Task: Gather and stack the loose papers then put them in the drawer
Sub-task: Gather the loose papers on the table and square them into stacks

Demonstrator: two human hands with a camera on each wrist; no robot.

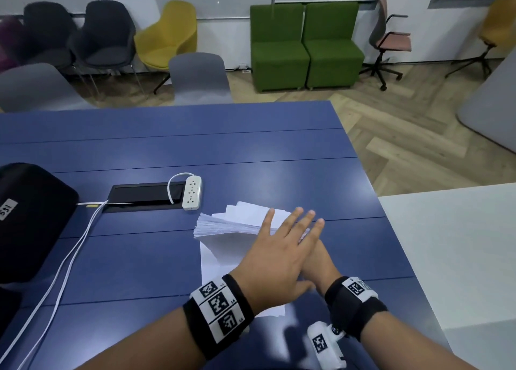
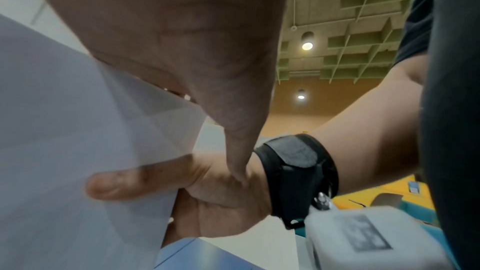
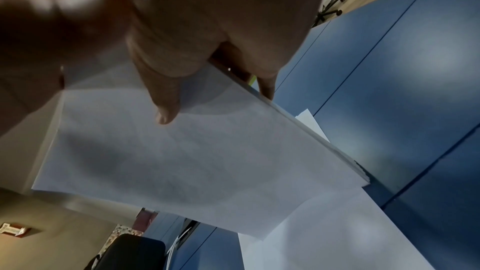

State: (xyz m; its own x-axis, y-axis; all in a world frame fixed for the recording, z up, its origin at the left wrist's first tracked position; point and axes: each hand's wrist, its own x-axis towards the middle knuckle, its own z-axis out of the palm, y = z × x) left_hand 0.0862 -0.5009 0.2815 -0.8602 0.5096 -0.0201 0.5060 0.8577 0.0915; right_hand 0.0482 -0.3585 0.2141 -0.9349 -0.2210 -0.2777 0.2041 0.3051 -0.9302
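**Papers being gathered into one pile**

Wrist bands (image 1: 217,308) are seen nearest the lens, with both hands reaching over the blue table (image 1: 251,152). The left hand (image 1: 279,258) is laid flat, fingers straight and spread, on top of the stack of papers (image 1: 234,227). The right hand (image 1: 318,261) is tucked beneath it at the stack's right edge; from the wrist views its thumb is seen under the sheets and its fingers at their edge, so the stack appears to be pinched. A loose sheet (image 1: 208,261) is left flat on the table just under the lifted pile. Gathering is judged unfinished: that sheet must be collected and the edges squared next. No drawer is visible.
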